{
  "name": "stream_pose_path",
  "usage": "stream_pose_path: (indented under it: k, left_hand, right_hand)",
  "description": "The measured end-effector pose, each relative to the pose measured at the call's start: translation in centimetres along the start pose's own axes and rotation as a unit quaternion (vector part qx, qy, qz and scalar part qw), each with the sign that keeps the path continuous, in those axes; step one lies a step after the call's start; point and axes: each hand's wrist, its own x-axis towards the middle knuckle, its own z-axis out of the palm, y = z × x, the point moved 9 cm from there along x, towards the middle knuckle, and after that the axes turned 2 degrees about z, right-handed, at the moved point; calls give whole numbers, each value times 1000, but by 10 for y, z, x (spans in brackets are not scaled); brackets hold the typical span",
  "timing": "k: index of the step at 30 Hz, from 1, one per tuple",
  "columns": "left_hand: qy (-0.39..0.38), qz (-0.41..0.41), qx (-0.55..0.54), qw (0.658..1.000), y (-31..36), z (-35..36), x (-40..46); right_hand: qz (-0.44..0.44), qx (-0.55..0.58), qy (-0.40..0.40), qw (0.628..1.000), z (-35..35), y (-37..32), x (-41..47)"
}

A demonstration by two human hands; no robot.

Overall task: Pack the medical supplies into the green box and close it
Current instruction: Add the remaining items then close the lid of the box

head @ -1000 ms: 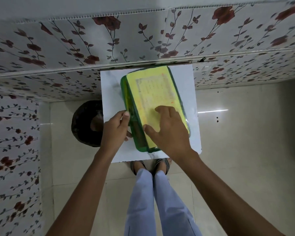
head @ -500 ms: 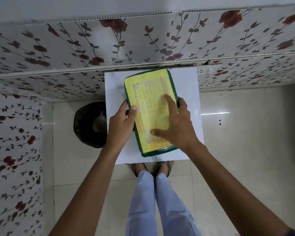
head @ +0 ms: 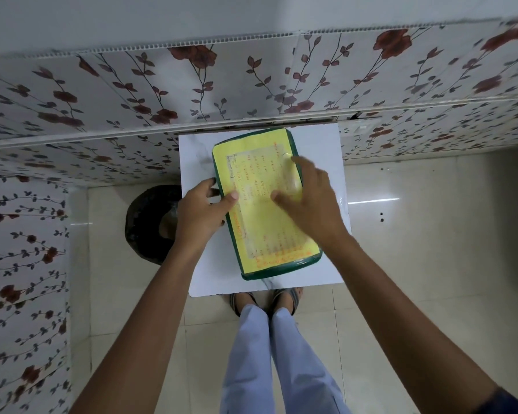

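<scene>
The green box [head: 277, 271] lies flat on a small white table [head: 320, 138], its lid down and covered by a yellow printed label [head: 257, 171]. My left hand [head: 199, 209] grips the box's left edge, thumb on the lid and fingers curled down the side. My right hand [head: 311, 198] rests palm down on the right half of the lid, fingers spread. No medical supplies show; the inside of the box is hidden.
The table stands against a wall with red flower panels [head: 251, 79]. A dark round bin [head: 150, 224] sits on the tiled floor left of the table. My legs and sandalled feet [head: 265, 300] are just under the table's near edge.
The lid, raised on its left side a second ago, has come down flat. My right hand slid up along the lid and my left hand shifted onto the box's left edge.
</scene>
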Motion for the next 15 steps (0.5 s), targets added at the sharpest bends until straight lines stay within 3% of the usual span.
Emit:
stream_pose_path:
  k: [4, 8, 15]
  left_hand:
    - [35, -28, -60, 997, 15, -11, 32]
    - [28, -56, -90, 994, 25, -12, 56]
    - [5, -96, -132, 987, 15, -7, 43]
  right_hand:
    - [47, 99, 30, 994, -23, -17, 49]
    - [64, 69, -11, 996, -24, -29, 88]
    - [111, 168, -50, 978, -17, -10, 87]
